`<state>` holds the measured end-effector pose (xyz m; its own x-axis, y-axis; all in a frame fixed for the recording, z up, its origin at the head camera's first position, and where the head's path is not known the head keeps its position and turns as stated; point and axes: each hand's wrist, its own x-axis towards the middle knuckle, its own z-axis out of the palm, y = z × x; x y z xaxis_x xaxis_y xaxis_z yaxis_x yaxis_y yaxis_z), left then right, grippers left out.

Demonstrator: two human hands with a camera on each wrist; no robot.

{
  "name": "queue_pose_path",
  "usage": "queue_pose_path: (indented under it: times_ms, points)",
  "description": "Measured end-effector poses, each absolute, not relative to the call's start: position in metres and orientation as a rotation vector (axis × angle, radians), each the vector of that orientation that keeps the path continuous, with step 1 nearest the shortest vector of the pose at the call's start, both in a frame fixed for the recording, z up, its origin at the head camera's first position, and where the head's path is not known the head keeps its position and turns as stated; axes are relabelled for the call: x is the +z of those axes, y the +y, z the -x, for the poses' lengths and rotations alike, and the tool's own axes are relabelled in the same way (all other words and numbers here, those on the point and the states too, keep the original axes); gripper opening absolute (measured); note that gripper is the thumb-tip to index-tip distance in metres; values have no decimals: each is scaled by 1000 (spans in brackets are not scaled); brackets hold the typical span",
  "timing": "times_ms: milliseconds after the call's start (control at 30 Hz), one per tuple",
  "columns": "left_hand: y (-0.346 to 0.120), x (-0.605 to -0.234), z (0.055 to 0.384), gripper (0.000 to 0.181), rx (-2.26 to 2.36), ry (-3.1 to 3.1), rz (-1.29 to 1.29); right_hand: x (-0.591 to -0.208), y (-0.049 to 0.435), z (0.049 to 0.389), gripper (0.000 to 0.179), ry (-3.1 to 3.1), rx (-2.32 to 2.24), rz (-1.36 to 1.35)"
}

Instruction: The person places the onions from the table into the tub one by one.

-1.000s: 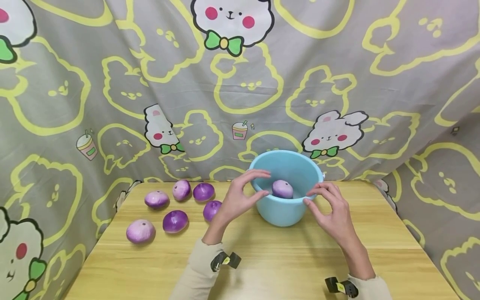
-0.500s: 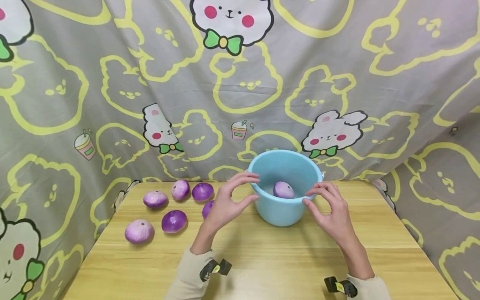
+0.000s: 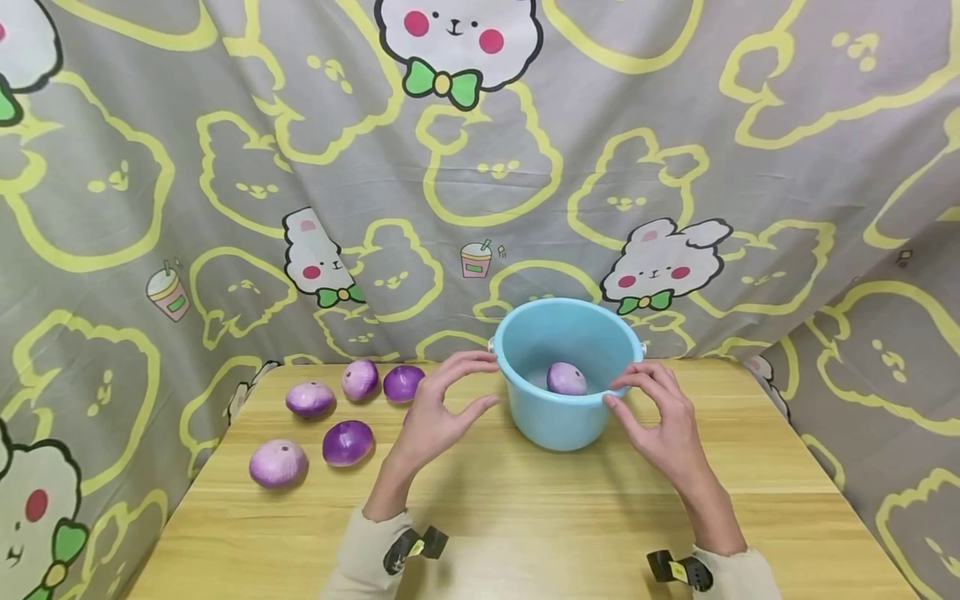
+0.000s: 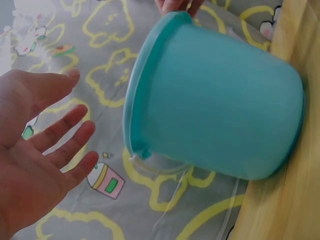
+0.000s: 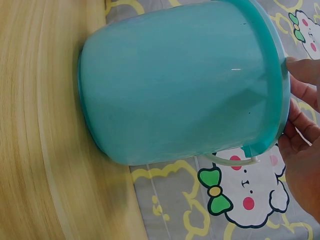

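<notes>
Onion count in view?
7. One onion in the blue bucket; left of it on the table, three back onions, two front onions, and a mostly hidden onion behind the left hand. Others could be hidden.

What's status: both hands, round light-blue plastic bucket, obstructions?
Left hand empty, beside bucket, not touching. Right hand pinching its rim. Bucket upright, one round purple-and-white onion inside. Nothing visible between left hand and bucket.

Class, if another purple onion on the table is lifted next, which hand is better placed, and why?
The left hand, probably: it is open, empty and nearer the loose purple onions, while the right hand pinches the blue bucket's rim.
</notes>
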<state>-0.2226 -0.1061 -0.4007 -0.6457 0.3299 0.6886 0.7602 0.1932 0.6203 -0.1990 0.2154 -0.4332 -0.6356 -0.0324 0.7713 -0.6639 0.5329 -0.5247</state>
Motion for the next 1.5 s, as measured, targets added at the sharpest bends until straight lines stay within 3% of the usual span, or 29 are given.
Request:
queue_pose_path:
  times_ms: [833,1167,1500]
  points:
    - [-129,-409,224,39,-1426,-2105,928,-431,218,200,30,-2058,1104,-556]
    - [-131,-393,211,34,-1482,-2144,889,-433,218,201,29,-2063,1099,-553]
    - [-144,-421,230,33,-1467,-2223,812,-435,218,201,30,-2070,1095,-544]
